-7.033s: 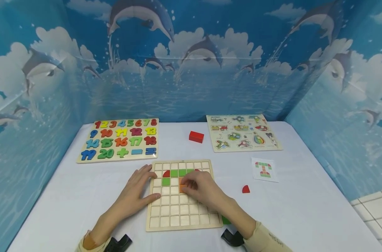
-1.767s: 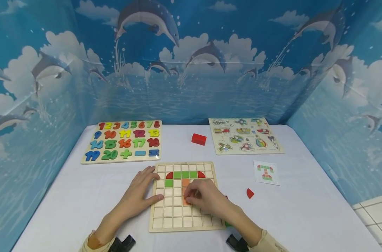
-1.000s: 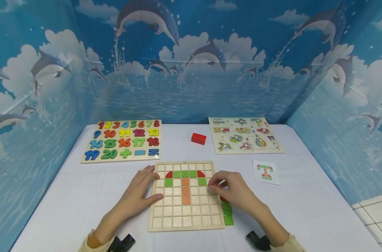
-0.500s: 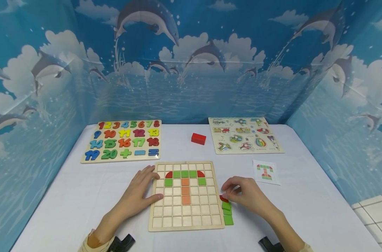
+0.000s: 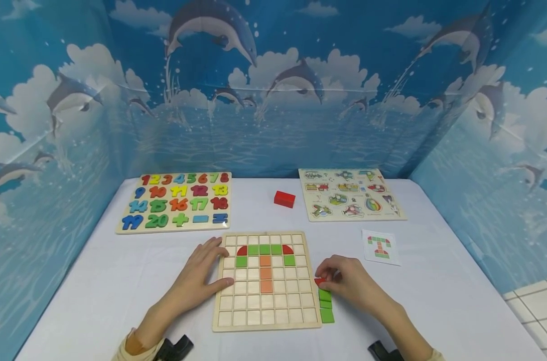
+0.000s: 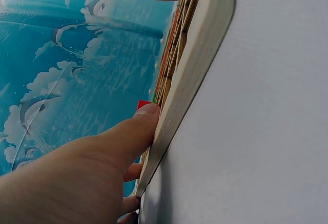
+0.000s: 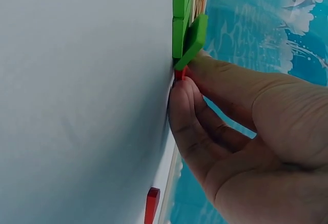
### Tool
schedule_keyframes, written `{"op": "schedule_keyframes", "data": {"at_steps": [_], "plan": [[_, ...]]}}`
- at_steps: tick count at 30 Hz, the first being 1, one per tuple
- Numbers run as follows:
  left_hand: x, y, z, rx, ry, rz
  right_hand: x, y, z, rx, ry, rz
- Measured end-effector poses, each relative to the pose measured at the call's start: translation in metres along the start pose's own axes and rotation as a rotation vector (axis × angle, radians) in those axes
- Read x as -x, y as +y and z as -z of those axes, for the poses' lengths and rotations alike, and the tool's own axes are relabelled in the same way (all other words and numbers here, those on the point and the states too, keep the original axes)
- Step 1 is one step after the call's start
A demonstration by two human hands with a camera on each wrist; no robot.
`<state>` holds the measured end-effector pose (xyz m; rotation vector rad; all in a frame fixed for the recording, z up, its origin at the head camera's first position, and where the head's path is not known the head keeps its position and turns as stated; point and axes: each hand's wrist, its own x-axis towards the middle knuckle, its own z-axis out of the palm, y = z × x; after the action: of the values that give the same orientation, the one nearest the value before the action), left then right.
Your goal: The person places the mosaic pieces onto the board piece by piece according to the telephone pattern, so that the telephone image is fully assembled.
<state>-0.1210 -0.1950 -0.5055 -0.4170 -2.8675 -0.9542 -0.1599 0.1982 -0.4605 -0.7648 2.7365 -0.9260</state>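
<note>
In the head view my left hand (image 5: 201,276) rests on the left edge of the wooden grid board (image 5: 253,318), fingers spread; its thumb (image 6: 138,126) lies on the rim in the left wrist view. The board bears red quarter-circle pieces (image 5: 287,249), green squares (image 5: 264,249) and a column of orange squares (image 5: 266,273). Just beyond the right edge, my right hand (image 5: 352,283) pinches a red quarter-circle tile (image 5: 319,281) between thumb and fingers. Beside it lie green square tiles (image 5: 326,315), one of them tilted (image 7: 195,40) in the right wrist view.
A pattern card (image 5: 382,247) lies to the right. Farther back are a number puzzle board (image 5: 174,200), a red block (image 5: 284,199) and a picture puzzle board (image 5: 352,195). Another red piece (image 7: 152,203) shows in the right wrist view.
My right hand has left the board, moving right to the loose tiles, and now pinches a red one. The orange column has grown to three squares. My left hand stays at the board's edge.
</note>
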Motion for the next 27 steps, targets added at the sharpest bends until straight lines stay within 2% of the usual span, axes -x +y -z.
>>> {"op": "schedule_keyframes", "data": {"at_steps": [6, 14, 17, 21, 27], "plan": [[0.000, 0.000, 0.000, 0.002, 0.006, -0.008, 0.000, -0.001, 0.000, -0.011, -0.016, -0.010], [-0.001, -0.001, 0.000, 0.008, -0.014, 0.011, -0.001, -0.003, -0.001, -0.030, -0.073, -0.010], [-0.001, 0.000, -0.001, 0.009, -0.009, 0.004, -0.002, -0.004, 0.000, -0.022, -0.051, -0.029], [-0.001, 0.000, 0.001, 0.004, -0.001, -0.007, -0.004, -0.007, -0.001, -0.013, 0.029, -0.048], [0.000, 0.001, 0.002, 0.011, 0.004, -0.013, -0.012, -0.018, -0.005, -0.052, 0.044, 0.014]]}}
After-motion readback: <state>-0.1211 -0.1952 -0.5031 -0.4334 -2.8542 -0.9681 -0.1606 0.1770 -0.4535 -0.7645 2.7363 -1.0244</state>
